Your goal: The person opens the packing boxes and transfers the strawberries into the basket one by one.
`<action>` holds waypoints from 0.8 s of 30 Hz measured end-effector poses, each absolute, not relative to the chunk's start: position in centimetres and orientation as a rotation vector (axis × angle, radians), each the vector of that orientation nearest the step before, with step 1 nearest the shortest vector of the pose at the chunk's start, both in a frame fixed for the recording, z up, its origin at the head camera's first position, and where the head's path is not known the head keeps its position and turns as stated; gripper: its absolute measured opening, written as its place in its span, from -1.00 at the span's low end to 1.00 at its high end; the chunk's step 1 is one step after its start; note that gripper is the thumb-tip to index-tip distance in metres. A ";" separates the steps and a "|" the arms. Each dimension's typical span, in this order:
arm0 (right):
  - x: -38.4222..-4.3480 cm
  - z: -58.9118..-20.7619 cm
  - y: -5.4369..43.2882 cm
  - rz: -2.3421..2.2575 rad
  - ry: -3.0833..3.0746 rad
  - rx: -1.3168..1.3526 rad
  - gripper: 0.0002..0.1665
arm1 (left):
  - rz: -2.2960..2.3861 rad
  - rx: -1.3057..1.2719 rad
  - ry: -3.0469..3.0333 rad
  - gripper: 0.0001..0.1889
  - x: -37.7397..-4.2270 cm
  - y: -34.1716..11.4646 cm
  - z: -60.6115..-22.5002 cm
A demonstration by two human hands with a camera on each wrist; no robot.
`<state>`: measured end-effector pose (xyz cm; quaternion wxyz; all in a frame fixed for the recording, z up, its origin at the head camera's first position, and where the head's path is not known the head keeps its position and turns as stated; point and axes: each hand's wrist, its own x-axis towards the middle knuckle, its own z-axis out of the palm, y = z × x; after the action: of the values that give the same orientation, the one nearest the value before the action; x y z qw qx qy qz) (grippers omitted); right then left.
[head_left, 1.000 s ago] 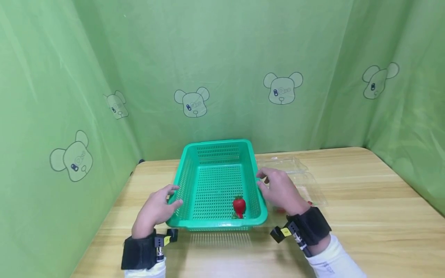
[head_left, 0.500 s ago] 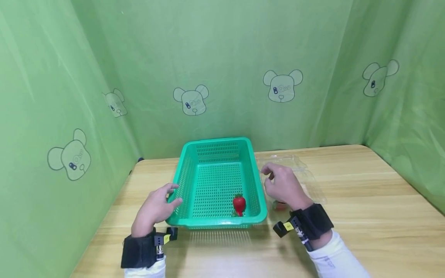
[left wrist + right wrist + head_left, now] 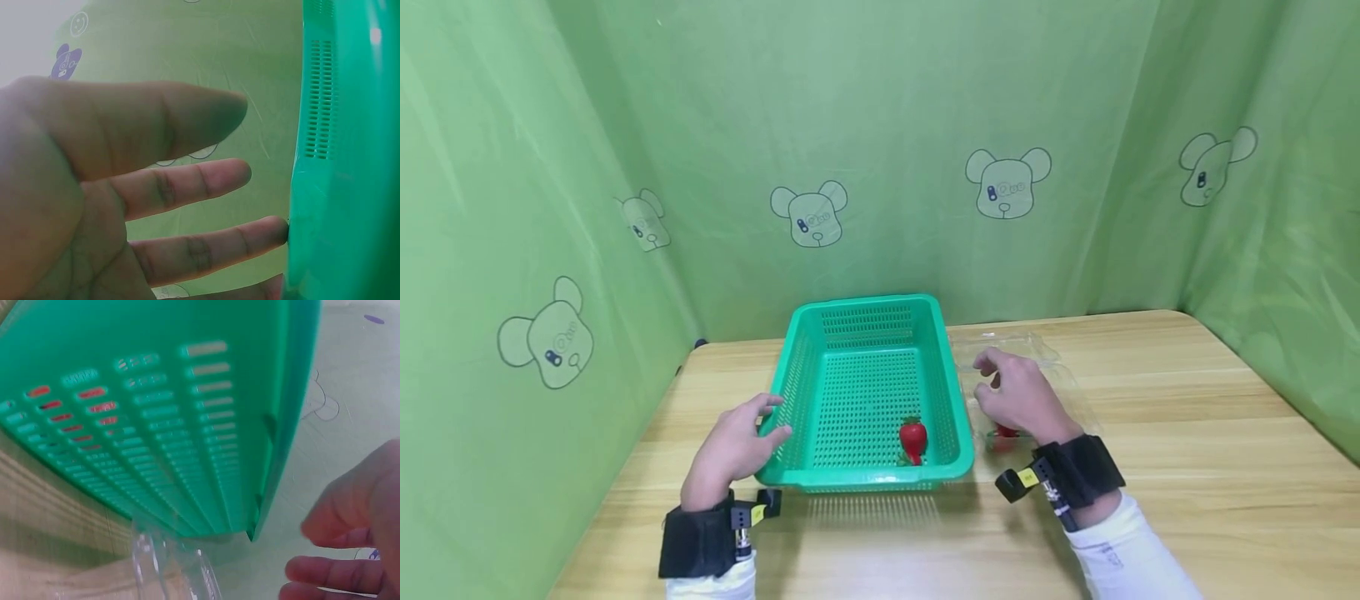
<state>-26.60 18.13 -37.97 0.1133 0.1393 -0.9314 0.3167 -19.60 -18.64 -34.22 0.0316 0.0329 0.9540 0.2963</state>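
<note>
A green plastic basket [image 3: 865, 478] with slotted walls stands mid-table. Near its front right corner lies a red strawberry [image 3: 913, 437], whose colour also shows through the slots in the right wrist view. My left hand [image 3: 730, 450] is at the basket's left rim with thumb and fingers spread; in the left wrist view one fingertip [image 3: 275, 230] meets the green wall. My right hand [image 3: 1021, 402] hovers right of the basket, over a clear plastic box [image 3: 1073, 392], fingers loosely bent and holding nothing. Something red [image 3: 1004, 433] shows in the box, partly hidden by that hand.
The wooden table [image 3: 1187, 417] extends to the right and in front of the basket. Green curtains [image 3: 895, 125] with mouse-like faces hang behind and at both sides. The box's clear lid [image 3: 992, 343] lies folded back toward the rear curtain.
My right hand has moved from the basket's right rim a little to the right, over the clear box. The left hand stays at the left rim, and the strawberry lies where it was.
</note>
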 end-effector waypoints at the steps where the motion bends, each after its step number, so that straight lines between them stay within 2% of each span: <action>1: -26.7 -38.1 18.3 0.922 -2.739 0.411 -0.68 | 0.914 0.102 2.938 -0.48 -19.6 -18.6 -34.2; 10: -27.5 -38.7 19.7 0.900 -2.786 0.411 -0.65 | 0.920 0.098 2.938 -0.47 -19.7 -18.7 -34.3; 24: -28.2 -39.0 21.4 0.937 -2.868 0.269 -0.52 | 0.916 0.089 2.938 -0.46 -19.7 -18.6 -34.4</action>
<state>-28.20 21.41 -38.97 0.0562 0.0886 -0.9453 0.3090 -19.74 -18.55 -34.36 0.0314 0.0288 0.9538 0.2972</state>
